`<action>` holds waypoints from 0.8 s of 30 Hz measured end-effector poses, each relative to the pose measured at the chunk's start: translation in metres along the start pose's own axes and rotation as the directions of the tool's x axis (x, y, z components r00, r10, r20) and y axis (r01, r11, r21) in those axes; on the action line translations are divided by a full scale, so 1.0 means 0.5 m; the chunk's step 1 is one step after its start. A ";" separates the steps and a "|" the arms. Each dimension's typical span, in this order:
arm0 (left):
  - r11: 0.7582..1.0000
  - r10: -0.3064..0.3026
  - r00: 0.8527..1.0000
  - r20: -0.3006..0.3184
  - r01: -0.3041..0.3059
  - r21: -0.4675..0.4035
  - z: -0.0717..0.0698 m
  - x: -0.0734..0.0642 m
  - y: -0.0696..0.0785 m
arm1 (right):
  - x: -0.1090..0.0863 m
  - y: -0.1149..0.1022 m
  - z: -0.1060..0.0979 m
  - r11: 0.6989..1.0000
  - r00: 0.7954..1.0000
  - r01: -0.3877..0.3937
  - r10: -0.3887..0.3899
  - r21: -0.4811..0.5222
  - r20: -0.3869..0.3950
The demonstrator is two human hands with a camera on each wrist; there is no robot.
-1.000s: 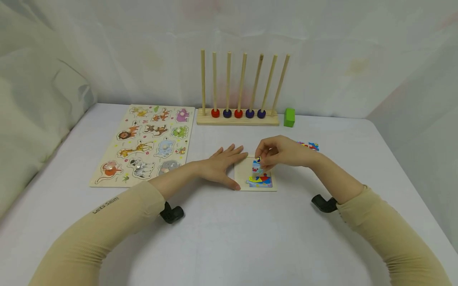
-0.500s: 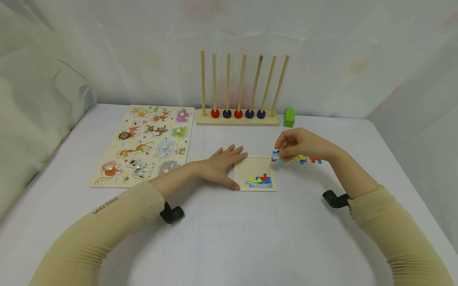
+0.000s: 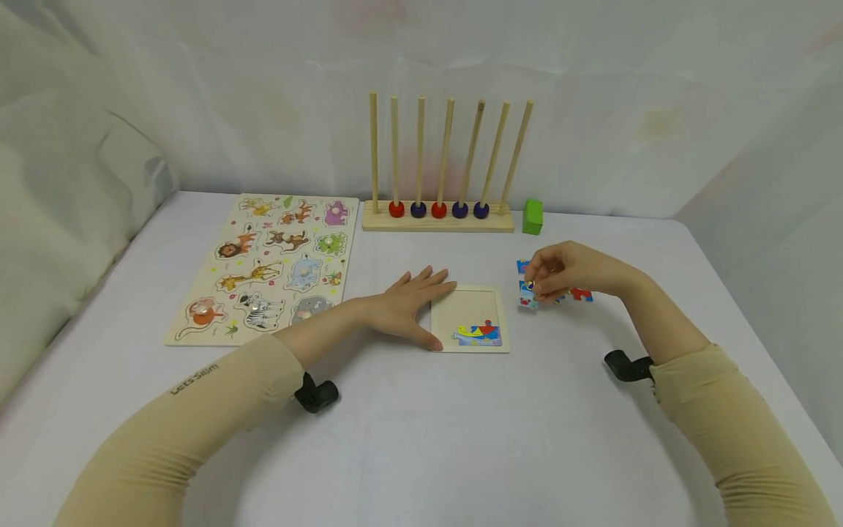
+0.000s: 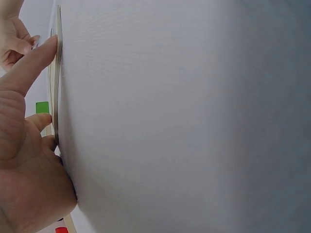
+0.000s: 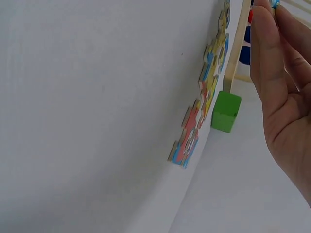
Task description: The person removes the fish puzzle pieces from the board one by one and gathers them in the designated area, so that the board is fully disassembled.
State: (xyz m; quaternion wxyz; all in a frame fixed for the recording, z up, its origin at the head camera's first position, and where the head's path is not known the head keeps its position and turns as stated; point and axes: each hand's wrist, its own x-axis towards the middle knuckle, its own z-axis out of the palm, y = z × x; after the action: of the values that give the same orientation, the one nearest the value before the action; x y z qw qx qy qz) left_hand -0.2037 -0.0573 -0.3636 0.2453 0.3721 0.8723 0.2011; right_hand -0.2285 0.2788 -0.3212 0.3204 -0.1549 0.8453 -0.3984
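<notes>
My right hand (image 3: 573,269) pinches a blue jigsaw piece (image 3: 527,294) between thumb and fingers, to the right of a square wooden puzzle tray (image 3: 464,311). Loose jigsaw pieces (image 5: 187,136) lie on the table beneath and behind that hand; in the head view it partly hides them. In the tray's lower right part sit joined pieces (image 3: 478,334) in yellow, red and blue. My left hand (image 3: 402,304) lies with spread fingers along the tray's left side, its thumb (image 4: 34,63) at the near left corner and its fingertips at the far left corner.
An animal knob puzzle board (image 3: 263,267) lies at the left. Along the back stands a wooden peg rack (image 3: 437,223) with tall rods and red and blue beads. Right of it is a green block (image 3: 533,217). A fabric backdrop closes off the rear.
My right hand has lifted away from over the tray and moved right with the blue jigsaw piece, now over the loose pieces. The left hand has stayed still at the tray.
</notes>
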 end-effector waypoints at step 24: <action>1.000 -0.005 1.000 0.007 0.005 -0.004 0.001 0.003 -0.002 | 0.009 0.023 0.011 1.000 0.995 -0.025 0.025 -0.007 0.093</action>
State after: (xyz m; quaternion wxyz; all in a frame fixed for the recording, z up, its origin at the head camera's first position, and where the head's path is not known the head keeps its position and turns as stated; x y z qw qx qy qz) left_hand -0.2048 -0.0566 -0.3650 0.2494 0.3701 0.8721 0.2009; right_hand -0.2280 0.2806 -0.3347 0.3638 -0.1637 0.8326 -0.3842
